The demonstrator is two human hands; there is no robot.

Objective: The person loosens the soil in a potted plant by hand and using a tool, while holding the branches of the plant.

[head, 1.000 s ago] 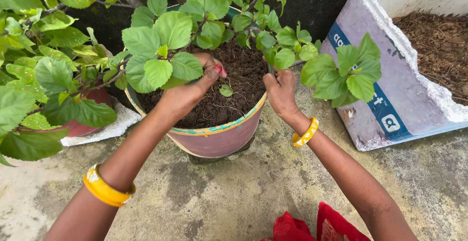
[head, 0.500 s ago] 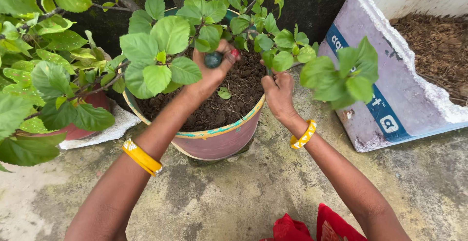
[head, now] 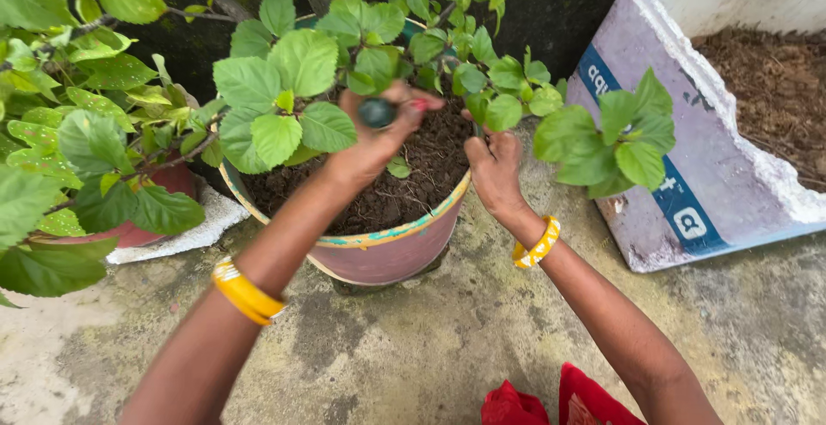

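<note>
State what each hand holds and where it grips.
The left hand pinches a small dark round object between fingertips. The right hand grips a thin plant stem.

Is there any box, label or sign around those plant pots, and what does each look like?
Foam box: at right beside the pink pot, a white rectangular packing container with chipped rims, holding brown soil.
Printed band: a blue diagonal stripe with white lettering and a small white square mark, running down the box's near side.
No signs or screens.

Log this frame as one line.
left hand: holds dark round tool handle | right hand: at plant stem | over pot soil
</note>
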